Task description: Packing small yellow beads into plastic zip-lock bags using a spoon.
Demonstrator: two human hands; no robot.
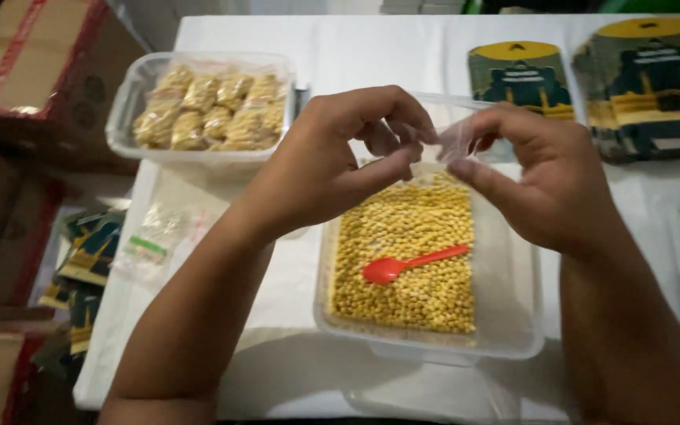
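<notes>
At a white-covered counter (pixel 403 55), a clear plastic tub (pixel 513 315) holds yellow soybeans (pixel 411 236) and a red plastic spoon (pixel 407 264). Above it, the left hand (pixel 324 165) and right hand (pixel 545 185) each pinch a small clear plastic bag (pixel 454 142) between them, grip narrow. Another tub (pixel 131 102) of filled packets sits behind, to the left.
</notes>
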